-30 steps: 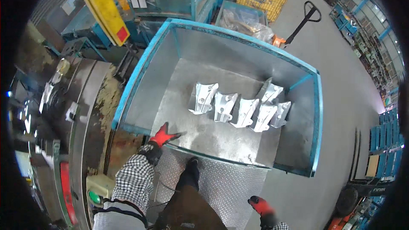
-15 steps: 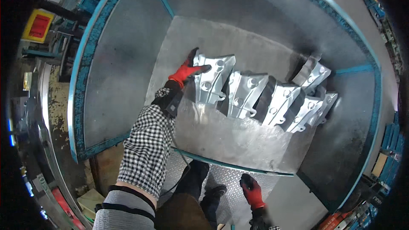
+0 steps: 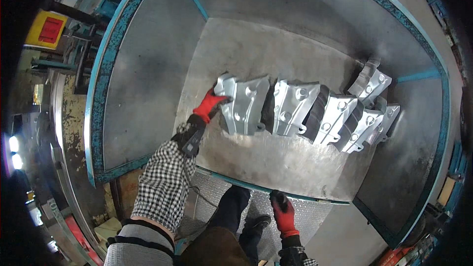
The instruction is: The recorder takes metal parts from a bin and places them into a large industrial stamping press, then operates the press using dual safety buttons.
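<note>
My left hand, in a red and black glove, grips the upper left edge of a shiny stamped metal part. This part is the leftmost of a row leaning on the floor of a metal bin. Just right of it stands a similar stamped part, with a dark gap between them. My right hand, gloved the same way, is held low at the bin's front edge, its fingers curled closed. Nothing shows in it, and whether it touches the edge I cannot tell.
Further right, more stamped parts lean close together, one set farther back. Teal-framed walls enclose the bin at the sides and back. Below its front edge lie a tread-plate floor and my shoe. A yellow and red sign hangs at left.
The leftmost part has shifted left and nearer with my left hand, its tilt changed. My right hand has come left and up to the bin's front edge. The whole view has shifted slightly.
</note>
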The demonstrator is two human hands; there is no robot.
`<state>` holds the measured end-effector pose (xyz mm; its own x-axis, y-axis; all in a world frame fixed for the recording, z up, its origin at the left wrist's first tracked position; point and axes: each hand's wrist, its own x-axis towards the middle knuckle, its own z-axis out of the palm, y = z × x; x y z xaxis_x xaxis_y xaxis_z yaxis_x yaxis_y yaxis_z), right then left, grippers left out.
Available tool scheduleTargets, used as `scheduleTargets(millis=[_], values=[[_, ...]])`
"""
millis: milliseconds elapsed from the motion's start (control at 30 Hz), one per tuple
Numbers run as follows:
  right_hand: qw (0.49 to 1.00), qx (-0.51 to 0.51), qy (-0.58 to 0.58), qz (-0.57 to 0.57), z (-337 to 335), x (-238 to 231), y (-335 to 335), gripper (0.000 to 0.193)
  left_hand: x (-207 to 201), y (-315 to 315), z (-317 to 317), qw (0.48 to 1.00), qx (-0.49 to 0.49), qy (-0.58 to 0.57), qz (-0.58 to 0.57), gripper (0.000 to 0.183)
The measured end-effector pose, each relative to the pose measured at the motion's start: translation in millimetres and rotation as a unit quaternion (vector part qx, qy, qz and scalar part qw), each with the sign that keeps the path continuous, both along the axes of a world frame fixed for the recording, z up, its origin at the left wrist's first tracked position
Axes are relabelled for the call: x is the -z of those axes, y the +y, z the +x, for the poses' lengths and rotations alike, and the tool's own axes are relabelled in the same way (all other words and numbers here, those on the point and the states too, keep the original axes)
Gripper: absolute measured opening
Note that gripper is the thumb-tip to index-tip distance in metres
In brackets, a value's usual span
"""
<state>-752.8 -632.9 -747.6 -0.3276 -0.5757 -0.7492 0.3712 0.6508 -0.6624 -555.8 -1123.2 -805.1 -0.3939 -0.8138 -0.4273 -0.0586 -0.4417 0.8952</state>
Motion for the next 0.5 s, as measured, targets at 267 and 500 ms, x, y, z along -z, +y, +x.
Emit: scheduleTargets(millis=[267,500], values=[[0.990,0.082,-0.032,-0.111,-2,-6,-98,0.057,-11,96,67,0.997,-0.030,0.006,0.076,0.066],[0.985,-0.049,-0.048,-0.161,50,62,-188,0.112,-19,87,96,0.991,-0.030,0.047,0.122,0.055]])
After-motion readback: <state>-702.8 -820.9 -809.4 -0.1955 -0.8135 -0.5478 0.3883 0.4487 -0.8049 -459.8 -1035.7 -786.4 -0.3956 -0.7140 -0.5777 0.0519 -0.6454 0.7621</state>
